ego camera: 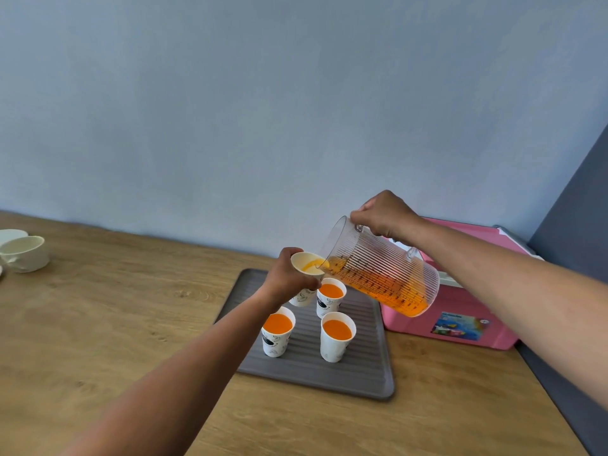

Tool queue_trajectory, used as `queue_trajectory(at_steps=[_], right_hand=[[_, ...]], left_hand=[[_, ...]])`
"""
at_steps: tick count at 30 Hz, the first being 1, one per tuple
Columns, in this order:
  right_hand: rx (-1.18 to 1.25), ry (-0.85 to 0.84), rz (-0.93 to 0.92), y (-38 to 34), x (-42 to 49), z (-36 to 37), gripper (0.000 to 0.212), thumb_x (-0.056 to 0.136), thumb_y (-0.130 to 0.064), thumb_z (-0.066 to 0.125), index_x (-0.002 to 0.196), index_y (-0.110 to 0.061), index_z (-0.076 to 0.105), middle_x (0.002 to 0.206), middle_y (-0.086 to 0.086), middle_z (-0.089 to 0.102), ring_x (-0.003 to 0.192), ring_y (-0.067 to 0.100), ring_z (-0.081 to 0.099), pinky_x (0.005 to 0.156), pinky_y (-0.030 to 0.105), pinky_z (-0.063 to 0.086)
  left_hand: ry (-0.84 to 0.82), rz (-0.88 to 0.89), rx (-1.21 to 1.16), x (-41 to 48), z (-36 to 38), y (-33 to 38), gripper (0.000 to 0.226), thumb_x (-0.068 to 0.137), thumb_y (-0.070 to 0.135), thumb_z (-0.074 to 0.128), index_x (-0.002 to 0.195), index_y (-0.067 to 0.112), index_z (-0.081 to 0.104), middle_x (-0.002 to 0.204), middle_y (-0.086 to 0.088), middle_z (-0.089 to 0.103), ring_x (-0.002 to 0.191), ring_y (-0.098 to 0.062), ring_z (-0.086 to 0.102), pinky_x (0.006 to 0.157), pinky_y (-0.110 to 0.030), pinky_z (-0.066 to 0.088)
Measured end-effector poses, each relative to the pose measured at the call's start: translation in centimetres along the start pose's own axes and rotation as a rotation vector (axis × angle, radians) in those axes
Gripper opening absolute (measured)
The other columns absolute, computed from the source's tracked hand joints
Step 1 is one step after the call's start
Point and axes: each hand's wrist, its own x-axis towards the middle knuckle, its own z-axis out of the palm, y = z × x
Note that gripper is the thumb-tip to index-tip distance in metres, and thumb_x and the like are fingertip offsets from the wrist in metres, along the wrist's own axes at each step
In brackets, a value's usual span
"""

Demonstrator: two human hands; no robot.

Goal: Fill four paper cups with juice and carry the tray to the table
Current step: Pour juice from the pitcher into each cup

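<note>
Your left hand (286,278) curls round the fourth cup (301,297), tilted above the tray (362,373) behind three full cups (337,337). The pitcher (381,274) meets its rim with the spout, its body slanting up and rightward to your right hand (385,213), which is clenched on the handle.

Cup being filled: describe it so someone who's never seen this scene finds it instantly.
On the wooden counter lies a grey ribbed tray. Above its far end the left hand holds one paper cup tilted under the lip of the jug. Unlike the three cups standing full on the tray, it is lifted, tilted and holds only a little juice.
</note>
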Motion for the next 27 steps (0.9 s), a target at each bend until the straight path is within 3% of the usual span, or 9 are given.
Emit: queue_trajectory(at_steps=[4, 7, 15, 27], right_hand=[[0.003, -0.008, 0.003, -0.06, -0.03, 0.00, 0.040, 0.081, -0.028, 0.064, 0.097, 0.008, 0.071, 0.072, 0.018, 0.062, 0.052, 0.016, 0.044, 0.056, 0.028, 0.038], [-0.012, -0.012, 0.003, -0.21, -0.08, -0.09, 0.040, 0.082, -0.028, 0.064, 0.098, 0.008, 0.072, 0.067, 0.012, 0.055, 0.050, 0.015, 0.043, 0.054, 0.026, 0.037], [-0.039, -0.028, 0.004, -0.44, -0.25, -0.17, 0.030, 0.081, -0.026, 0.065, 0.089, 0.001, 0.076, 0.068, 0.011, 0.064, 0.047, 0.013, 0.048, 0.053, 0.023, 0.040], [-0.070, -0.040, 0.004, 0.01, -0.05, 0.13, 0.032, 0.078, -0.028, 0.065, 0.086, 0.001, 0.076, 0.095, 0.019, 0.075, 0.059, 0.019, 0.054, 0.065, 0.031, 0.046]], left_hand=[[0.007, 0.004, -0.004, -0.13, 0.03, -0.03, 0.082, 0.066, 0.017, 0.087, 0.132, 0.024, 0.039, 0.121, -0.001, 0.052, 0.110, -0.021, 0.053, 0.083, -0.031, 0.048], [0.004, 0.010, -0.008, -0.25, 0.10, 0.01, 0.082, 0.067, 0.016, 0.086, 0.134, 0.022, 0.038, 0.124, -0.002, 0.051, 0.112, -0.021, 0.052, 0.084, -0.031, 0.047], [-0.004, 0.011, -0.037, -0.53, 0.30, -0.03, 0.082, 0.066, 0.013, 0.087, 0.132, 0.021, 0.040, 0.125, -0.004, 0.053, 0.112, -0.022, 0.053, 0.086, -0.032, 0.048], [-0.011, 0.004, -0.052, -0.66, 0.84, -0.13, 0.080, 0.065, 0.013, 0.087, 0.130, 0.022, 0.042, 0.122, -0.002, 0.054, 0.110, -0.021, 0.054, 0.085, -0.031, 0.048]])
